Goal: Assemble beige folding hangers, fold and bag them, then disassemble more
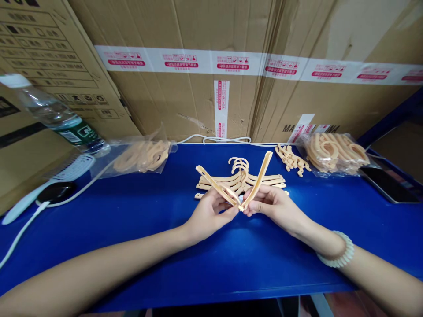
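Note:
My left hand (208, 215) and my right hand (272, 204) meet over the blue table (231, 259). Each pinches one beige plastic hanger arm. The left arm piece (216, 187) slants up to the left, the right arm piece (259, 176) slants up to the right. The two pieces join at their lower ends between my fingertips, making a V. Just behind them lies a stack of assembled beige hangers (243, 178) with hooks pointing away from me.
A small pile of loose beige parts (292, 159) lies beside a clear bag of hooks (335, 152) at the right. Another bag of hooks (145, 155) lies at the left. A water bottle (54, 115), white fan (46, 182), black phone (388, 185) and cardboard boxes (231, 53) ring the table.

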Demonstrator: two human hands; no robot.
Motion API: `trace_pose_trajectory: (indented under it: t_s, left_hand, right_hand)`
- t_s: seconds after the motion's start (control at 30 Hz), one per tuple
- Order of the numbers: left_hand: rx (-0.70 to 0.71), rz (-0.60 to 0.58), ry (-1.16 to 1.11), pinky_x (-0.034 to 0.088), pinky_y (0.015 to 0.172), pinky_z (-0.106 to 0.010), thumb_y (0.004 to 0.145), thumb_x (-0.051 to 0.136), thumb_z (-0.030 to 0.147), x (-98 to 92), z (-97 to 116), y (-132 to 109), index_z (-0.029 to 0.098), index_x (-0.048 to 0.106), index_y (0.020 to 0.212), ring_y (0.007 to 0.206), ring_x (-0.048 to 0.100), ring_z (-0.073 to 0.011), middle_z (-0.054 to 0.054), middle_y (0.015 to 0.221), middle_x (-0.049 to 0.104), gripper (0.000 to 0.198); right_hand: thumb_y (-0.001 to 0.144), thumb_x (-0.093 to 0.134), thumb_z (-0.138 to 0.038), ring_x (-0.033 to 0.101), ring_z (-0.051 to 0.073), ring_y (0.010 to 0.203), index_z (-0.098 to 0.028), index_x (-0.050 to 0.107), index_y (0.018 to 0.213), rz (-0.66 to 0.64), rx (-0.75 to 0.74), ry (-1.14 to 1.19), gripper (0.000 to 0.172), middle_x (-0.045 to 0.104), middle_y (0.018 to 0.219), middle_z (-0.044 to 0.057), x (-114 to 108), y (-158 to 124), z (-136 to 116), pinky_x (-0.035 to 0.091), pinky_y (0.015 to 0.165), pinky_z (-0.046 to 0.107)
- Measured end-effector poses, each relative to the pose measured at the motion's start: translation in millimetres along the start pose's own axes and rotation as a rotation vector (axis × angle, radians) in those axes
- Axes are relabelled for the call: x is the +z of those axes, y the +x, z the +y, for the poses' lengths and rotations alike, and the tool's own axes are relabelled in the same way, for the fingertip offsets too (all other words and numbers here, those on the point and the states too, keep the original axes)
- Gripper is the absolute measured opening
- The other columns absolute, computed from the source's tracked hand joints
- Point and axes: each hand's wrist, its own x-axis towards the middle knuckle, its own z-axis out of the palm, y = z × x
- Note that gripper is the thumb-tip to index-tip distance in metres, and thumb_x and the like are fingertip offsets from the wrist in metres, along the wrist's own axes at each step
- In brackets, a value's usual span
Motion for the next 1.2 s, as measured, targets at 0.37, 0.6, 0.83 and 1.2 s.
trace_pose_trajectory:
  t_s: [0.37, 0.6, 0.83, 1.2]
  left_hand:
    - [-0.060, 0.062, -0.008, 0.057, 0.092, -0.038, 0.070, 0.085, 0.023, -0.5, -4.3, -1.1, 0.019, 0.054, 0.093, 0.093, 0.071, -0.0221, -0.005, 0.094, 0.071, 0.038]
    - [-0.065, 0.070, 0.000, 0.058, 0.088, -0.036, 0.069, 0.087, 0.024, 0.0, -3.0, -1.1, 0.018, 0.057, 0.091, 0.090, 0.071, -0.0219, -0.004, 0.090, 0.071, 0.038]
    - [-0.047, 0.066, 0.061, 0.059, 0.082, -0.033, 0.072, 0.083, 0.024, 1.5, -1.5, -1.9, 0.018, 0.058, 0.083, 0.081, 0.071, -0.0193, -0.002, 0.081, 0.069, 0.028]
    - [-0.032, 0.094, 0.092, 0.060, 0.083, -0.035, 0.071, 0.086, 0.029, -6.1, 11.3, 3.3, 0.016, 0.063, 0.082, 0.084, 0.072, -0.0216, -0.004, 0.087, 0.071, 0.029]
  right_hand:
    - [0.077, 0.083, -0.029, 0.072, 0.014, 0.071, -0.020, 0.073, 0.091, 0.031, -0.066, -0.069, 0.019, 0.077, 0.081, 0.001, 1.4, -0.1, 3.5, 0.061, 0.072, 0.029]
    - [0.075, 0.084, -0.032, 0.072, 0.016, 0.068, -0.019, 0.073, 0.087, 0.066, -0.106, -0.140, 0.021, 0.077, 0.079, 0.003, 4.9, -2.0, -0.5, 0.062, 0.070, 0.031]
    - [0.074, 0.084, -0.034, 0.072, 0.017, 0.066, -0.020, 0.073, 0.084, 0.145, -0.140, -0.245, 0.021, 0.075, 0.074, 0.002, 9.3, -4.1, 3.3, 0.063, 0.070, 0.033]
    - [0.072, 0.086, -0.034, 0.066, 0.013, 0.061, -0.020, 0.069, 0.082, 0.205, -0.209, -0.229, 0.024, 0.071, 0.077, 0.000, -0.8, -2.4, -14.9, 0.059, 0.061, 0.028]
